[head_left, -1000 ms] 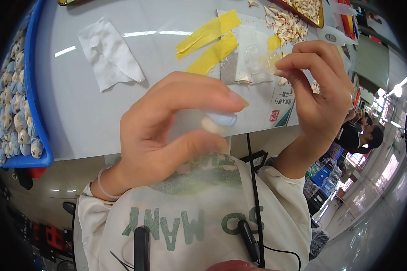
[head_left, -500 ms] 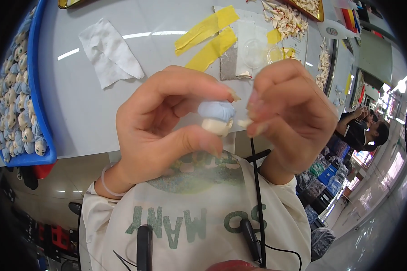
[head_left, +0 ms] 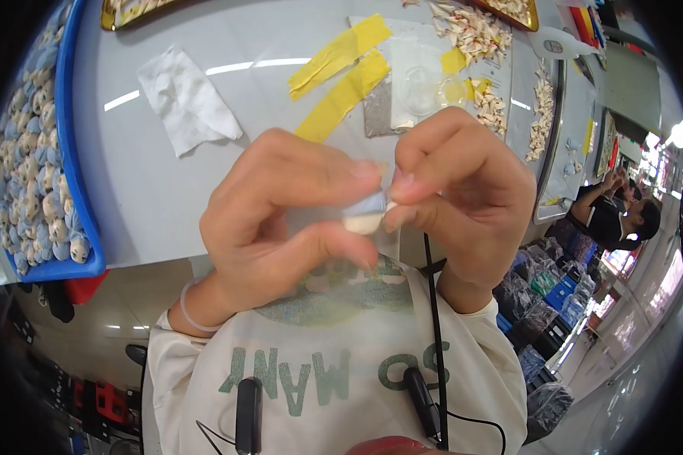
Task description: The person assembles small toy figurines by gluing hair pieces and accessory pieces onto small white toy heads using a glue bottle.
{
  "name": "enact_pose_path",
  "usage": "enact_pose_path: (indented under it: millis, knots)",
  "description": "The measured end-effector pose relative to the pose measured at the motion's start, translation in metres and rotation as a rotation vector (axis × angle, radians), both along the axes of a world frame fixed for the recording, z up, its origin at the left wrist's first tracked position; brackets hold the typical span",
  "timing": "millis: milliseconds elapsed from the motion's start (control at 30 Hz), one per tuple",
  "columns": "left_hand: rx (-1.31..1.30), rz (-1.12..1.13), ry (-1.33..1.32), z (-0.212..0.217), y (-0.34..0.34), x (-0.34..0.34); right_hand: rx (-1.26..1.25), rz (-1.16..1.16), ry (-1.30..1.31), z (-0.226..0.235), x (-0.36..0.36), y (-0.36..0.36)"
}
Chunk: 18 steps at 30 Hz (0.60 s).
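Observation:
My left hand [head_left: 269, 201] is closed, with a small doll head [head_left: 364, 221] between thumb and fingertips. Pale blue hair tops the head and its lower part is cream; the fingers cover much of it. My right hand [head_left: 470, 182] pinches a tiny cream piece [head_left: 391, 206], mostly hidden by thumb and forefinger. That piece is right up against the head's right side; whether it is attached cannot be made out. Both hands are held above the near edge of the grey table [head_left: 144, 197].
A blue tray [head_left: 74, 152] of similar doll heads stands at left. A white cloth [head_left: 186, 98], yellow tape strips [head_left: 341, 95], a clear round dish [head_left: 421, 89] and heaped small cream pieces [head_left: 470, 34] lie beyond my hands. Another person [head_left: 622, 216] sits at far right.
My right hand has moved left, bringing the tiny cream piece from a gap away up to the doll head. My left hand still holds the head, now tilted and more covered.

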<state>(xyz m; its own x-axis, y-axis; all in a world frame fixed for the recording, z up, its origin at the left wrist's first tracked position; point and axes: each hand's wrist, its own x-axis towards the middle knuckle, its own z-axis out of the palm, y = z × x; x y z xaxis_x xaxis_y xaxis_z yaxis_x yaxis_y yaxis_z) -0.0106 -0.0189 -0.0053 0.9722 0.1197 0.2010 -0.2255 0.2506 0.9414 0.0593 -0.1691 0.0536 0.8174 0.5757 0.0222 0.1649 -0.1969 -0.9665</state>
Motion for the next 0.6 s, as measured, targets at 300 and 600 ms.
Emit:
enact_pose_path:
  millis: [300, 600]
  knots:
    - [0.586, 0.094, -0.259, 0.014, -0.013, 0.005, 0.082, -0.126, 0.349, 0.01, -0.01, -0.034]
    - [0.808, 0.442, -0.287, 0.034, 0.085, -0.018, -0.721, -1.047, -0.434, 0.0, 0.027, -0.229]
